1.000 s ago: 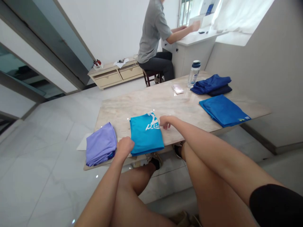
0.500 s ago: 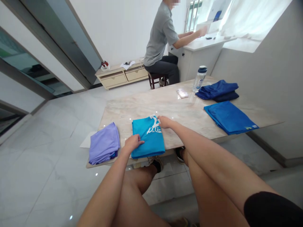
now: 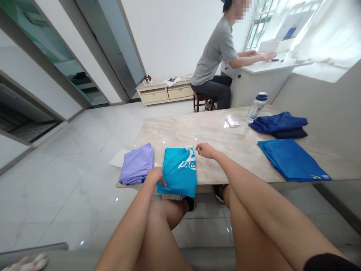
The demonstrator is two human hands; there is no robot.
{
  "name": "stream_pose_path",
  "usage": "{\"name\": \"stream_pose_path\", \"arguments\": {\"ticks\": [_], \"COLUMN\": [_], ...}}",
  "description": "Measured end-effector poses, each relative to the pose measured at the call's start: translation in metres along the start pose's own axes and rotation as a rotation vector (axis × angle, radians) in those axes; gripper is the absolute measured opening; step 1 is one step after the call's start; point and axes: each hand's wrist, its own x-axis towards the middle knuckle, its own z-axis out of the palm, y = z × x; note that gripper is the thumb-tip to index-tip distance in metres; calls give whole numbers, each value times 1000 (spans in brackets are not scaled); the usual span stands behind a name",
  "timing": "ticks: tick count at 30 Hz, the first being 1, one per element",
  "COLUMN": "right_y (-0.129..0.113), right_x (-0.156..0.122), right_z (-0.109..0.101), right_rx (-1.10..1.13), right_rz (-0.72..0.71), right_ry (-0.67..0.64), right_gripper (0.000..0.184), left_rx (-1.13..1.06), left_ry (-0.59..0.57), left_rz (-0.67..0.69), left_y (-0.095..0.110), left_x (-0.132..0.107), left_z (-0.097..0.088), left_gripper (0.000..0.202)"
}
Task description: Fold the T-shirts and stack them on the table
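Observation:
A folded turquoise shirt [image 3: 179,177] with white lettering lies at the table's near edge, its front part sticking out past the edge. My left hand [image 3: 156,176] is closed on the shirt's left side, thumb on top; the other fingers are partly hidden. Just off the shirt's upper right corner, my right hand [image 3: 205,150] hovers with fingers loosely bent and apart, holding nothing. A folded lilac garment [image 3: 137,164] sits to the left, close beside my left hand.
On the marble-patterned table [image 3: 175,130], a folded blue garment [image 3: 293,160], a dark blue cloth pile [image 3: 280,124], a clear bottle [image 3: 256,107] and a blurred small packet [image 3: 232,121] lie to the right. Beyond, a person in grey [image 3: 216,52] sits at a white desk [image 3: 262,67].
The turquoise shirt has shifted left and toward me, nearer the lilac garment. My left hand moved from its top to its left side; my right hand has come off it. The view has turned left.

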Motion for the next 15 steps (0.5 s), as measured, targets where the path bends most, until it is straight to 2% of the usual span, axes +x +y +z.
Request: {"name": "stream_pose_path", "arguments": {"ticks": [5,9,12,15], "right_y": [1,0,-8,-17], "right_x": [-9,-9,-1,5], "right_z": [-1,5,15,31], "right_rx": [28,-105,-319,-406], "right_rz": [-6,-171,-308,-340], "right_ry": [-82,-131,-137,-121], "right_gripper": [34,40,50,63], "left_rx": [-210,-357,-438,-473], "left_ry": [163,278,292,278], "left_rz": [0,-76,-134,-229], "left_y": [-4,2,10,17], "left_x": [-1,1,6,7], "left_z": [0,14,20,20], "left_gripper": [36,38,48,52]}}
